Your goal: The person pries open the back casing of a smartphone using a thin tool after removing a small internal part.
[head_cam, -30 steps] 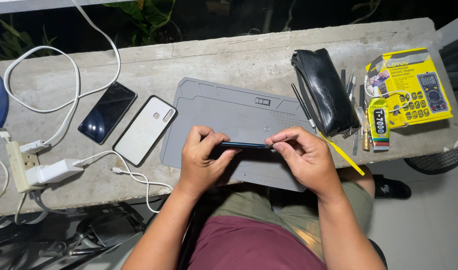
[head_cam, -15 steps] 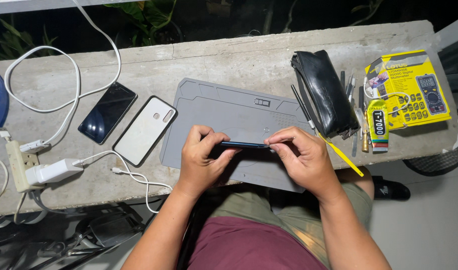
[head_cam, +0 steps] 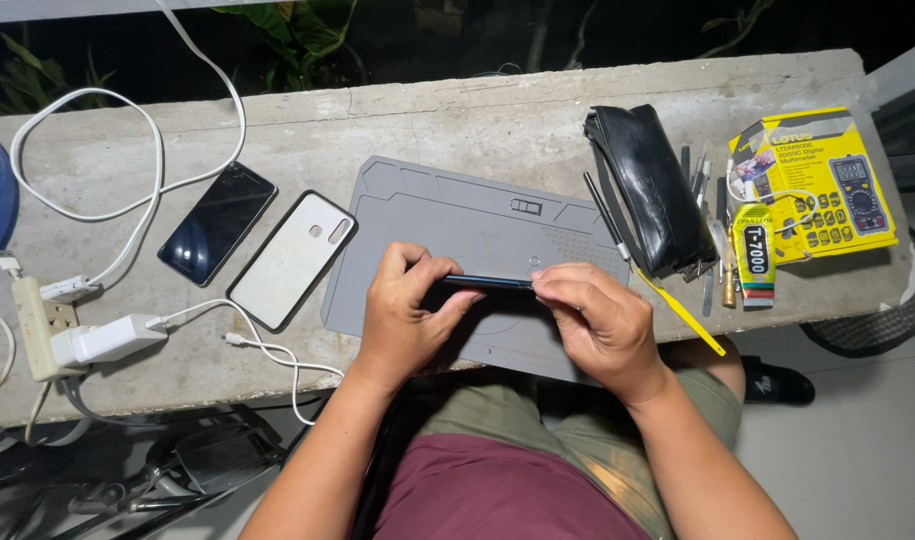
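My left hand [head_cam: 408,320] and my right hand [head_cam: 598,322] hold a thin dark phone [head_cam: 488,282] edge-on between them, just above a grey work mat [head_cam: 458,215] on the concrete ledge [head_cam: 428,120]. The left hand's thumb and fingers clamp the phone's left end. At its right end, the right hand's fingertips pinch the edge. Most of the phone is hidden by my fingers, so only its narrow upper edge shows.
Left of the mat lie a white phone face down [head_cam: 293,260] and a black phone [head_cam: 218,222], with white cables, a charger [head_cam: 103,340] and a power strip [head_cam: 38,325]. To the right sit a black pouch [head_cam: 648,190], small tools [head_cam: 713,235], a glue tube [head_cam: 756,255] and a yellow multimeter box [head_cam: 823,180].
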